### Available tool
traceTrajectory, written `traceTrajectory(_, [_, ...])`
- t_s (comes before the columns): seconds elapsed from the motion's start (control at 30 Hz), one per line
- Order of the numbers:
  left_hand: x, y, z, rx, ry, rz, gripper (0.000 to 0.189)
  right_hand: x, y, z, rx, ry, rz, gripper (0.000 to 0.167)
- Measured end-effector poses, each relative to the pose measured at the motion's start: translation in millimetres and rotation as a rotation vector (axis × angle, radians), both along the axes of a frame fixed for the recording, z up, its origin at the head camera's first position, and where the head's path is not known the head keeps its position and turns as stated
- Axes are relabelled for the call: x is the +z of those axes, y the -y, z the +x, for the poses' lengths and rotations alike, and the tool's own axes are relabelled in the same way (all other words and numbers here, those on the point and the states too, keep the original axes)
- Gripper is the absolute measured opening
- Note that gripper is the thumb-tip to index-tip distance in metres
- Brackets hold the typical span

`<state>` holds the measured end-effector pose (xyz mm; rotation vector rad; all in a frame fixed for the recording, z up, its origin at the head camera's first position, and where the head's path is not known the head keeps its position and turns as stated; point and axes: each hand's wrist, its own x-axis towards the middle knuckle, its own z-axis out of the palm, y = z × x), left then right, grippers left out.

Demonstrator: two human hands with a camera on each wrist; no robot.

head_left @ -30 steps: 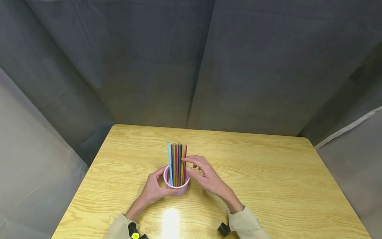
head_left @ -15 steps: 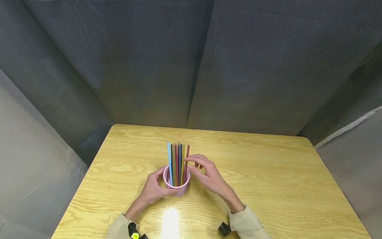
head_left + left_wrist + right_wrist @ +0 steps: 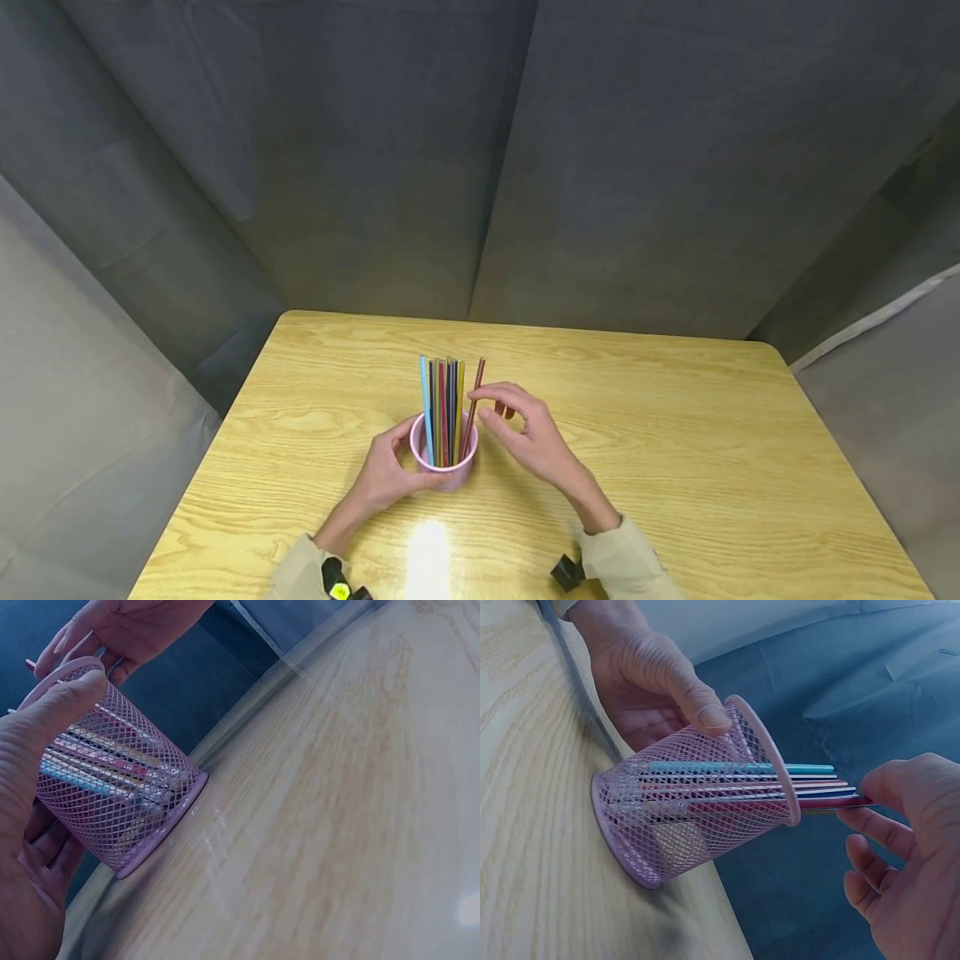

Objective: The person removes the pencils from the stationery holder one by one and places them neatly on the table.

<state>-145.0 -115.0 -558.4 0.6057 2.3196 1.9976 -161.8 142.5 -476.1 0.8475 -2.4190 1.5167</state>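
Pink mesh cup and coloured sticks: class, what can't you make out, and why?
Number of coloured sticks: head view, they overlap.
Their lower ends: head view, hidden by the pink mesh cup.
Top end of red stick: right wrist view, behind right hand.
Part of left hand: left wrist view, cut by left edge.

A second ago the red stick [image 3: 470, 421] stood nearly upright, close against the yellow stick [image 3: 460, 396]; half a second later you had tipped its top to the right, and by now you had leaned it further that way and drawn it slightly higher, leaving a wider gap between the two upper ends. Your right hand [image 3: 528, 425] went with it, shifted right and a touch up, further from the bunch of sticks [image 3: 441, 404].
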Motion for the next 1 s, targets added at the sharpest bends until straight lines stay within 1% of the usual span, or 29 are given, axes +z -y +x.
traceTrajectory(0.2, [-1.8,-0.1,-0.8,-0.009,0.002,0.007,0.091,3.8,-4,-1.1,-0.021,-0.024,-0.02,0.027])
traceTrajectory(0.37, [-0.6,-0.3,-0.3,-0.013,0.02,0.017,0.091,7.2,-7,-1.3,-0.021,-0.033,-0.043,0.028])
traceTrajectory(0.53, [-0.3,-0.7,0.3,-0.008,0.02,0.017,0.092,9.5,-8,-2.0,-0.022,-0.036,-0.043,0.028])
traceTrajectory(0.67, [-0.1,-0.8,0.7,-0.005,0.023,0.019,0.093,10.3,-10,-2.8,-0.016,-0.042,-0.062,0.027])
traceTrajectory(0.8, [0.5,-0.4,0.9,-0.005,0.011,0.017,0.093,11.2,-11,-3.6,-0.015,-0.052,-0.076,0.027])
traceTrajectory(1.0, [0.5,0.4,1.8,-0.015,-0.032,0.026,0.089,12.2,-12,-4.2,-0.014,-0.042,-0.07,0.029])
